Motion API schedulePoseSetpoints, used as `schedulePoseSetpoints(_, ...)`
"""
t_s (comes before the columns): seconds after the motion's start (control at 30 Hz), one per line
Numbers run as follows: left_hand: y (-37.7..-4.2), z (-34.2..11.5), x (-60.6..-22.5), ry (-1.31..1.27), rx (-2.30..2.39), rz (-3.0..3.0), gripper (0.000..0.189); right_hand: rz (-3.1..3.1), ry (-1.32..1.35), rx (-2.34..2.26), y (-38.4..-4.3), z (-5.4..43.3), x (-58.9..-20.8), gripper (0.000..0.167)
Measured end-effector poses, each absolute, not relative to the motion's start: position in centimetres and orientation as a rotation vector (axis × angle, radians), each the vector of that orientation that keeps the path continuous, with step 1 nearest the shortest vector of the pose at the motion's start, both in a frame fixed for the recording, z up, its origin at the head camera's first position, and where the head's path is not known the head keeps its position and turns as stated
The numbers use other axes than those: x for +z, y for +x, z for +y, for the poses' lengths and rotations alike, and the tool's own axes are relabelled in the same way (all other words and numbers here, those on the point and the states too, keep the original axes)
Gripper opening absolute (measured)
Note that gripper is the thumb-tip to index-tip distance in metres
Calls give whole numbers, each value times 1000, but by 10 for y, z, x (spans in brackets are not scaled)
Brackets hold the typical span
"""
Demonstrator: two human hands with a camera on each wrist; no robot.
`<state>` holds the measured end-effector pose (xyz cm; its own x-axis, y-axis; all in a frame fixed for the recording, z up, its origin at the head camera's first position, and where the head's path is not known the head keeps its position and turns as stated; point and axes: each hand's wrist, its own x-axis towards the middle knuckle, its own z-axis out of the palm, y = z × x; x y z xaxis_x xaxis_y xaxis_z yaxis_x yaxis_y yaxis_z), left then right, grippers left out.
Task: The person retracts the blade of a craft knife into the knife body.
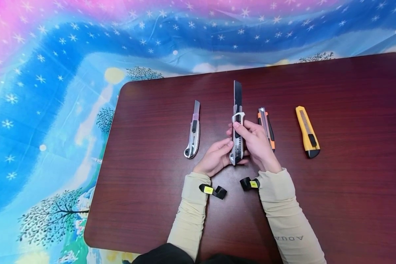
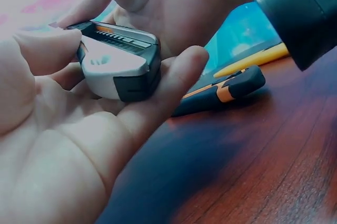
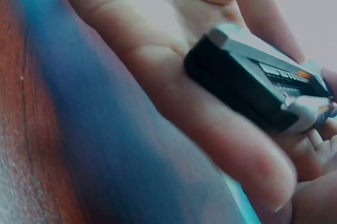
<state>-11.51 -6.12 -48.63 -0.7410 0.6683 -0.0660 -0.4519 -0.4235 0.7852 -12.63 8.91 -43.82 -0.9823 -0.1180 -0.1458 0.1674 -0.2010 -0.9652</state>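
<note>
A large silver-and-black snap-off utility knife [image 1: 238, 146] is held over the table, its wide dark blade [image 1: 238, 93] extended and pointing away from me. My left hand [image 1: 214, 158] grips the lower handle from the left, thumb on its side. From the right, my right hand [image 1: 260, 148] holds the same handle, with its thumb near the black slider. In the left wrist view the butt of the knife [image 2: 113, 74] lies across the left fingers. The right wrist view shows the handle [image 3: 231, 89] over the right hand's fingers; the blade is hidden there.
Left of the hands lies a slimmer silver utility knife [image 1: 193, 134], blade out. An orange-and-black cutter [image 1: 270, 132] sits partly behind the right hand. Farther right is a yellow cutter [image 1: 306, 130]. The dark red table [image 1: 145, 176] ends at a patterned cloth backdrop [image 1: 85, 80].
</note>
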Motion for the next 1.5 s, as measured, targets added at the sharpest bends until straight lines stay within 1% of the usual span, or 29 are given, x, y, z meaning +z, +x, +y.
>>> schedulePoseSetpoints(0.2,-115,-61,-487,338,2181,1103,50,1779,24,-2329,-127,90,-438,35)
schedulePoseSetpoints(0.33,-116,-61,-487,346,2190,1087,50,1733,8,-2336,-127,92,-437,23)
schedulePoseSetpoints(0.4,-116,-61,-487,345,2194,1090,51,1713,-7,-2335,-126,93,-437,21)
schedulePoseSetpoints(0.5,-116,-61,-487,340,2200,1095,53,1699,-28,-2325,-126,94,-437,29)
schedulePoseSetpoints(0.73,-115,-62,-487,315,2216,1090,52,1693,-73,-2297,-126,95,-437,38)
schedulePoseSetpoints(0.8,-115,-62,-487,310,2221,1090,51,1694,-87,-2287,-127,95,-437,43)
schedulePoseSetpoints(1.03,-115,-62,-488,313,2227,1077,53,1666,-94,-2256,-127,97,-438,38)
schedulePoseSetpoints(1.23,-115,-63,-488,313,2221,1098,55,1699,-82,-2196,-127,97,-438,47)
schedulePoseSetpoints(1.5,-116,-63,-489,334,2205,1108,51,1707,-46,-2144,-128,99,-438,49)
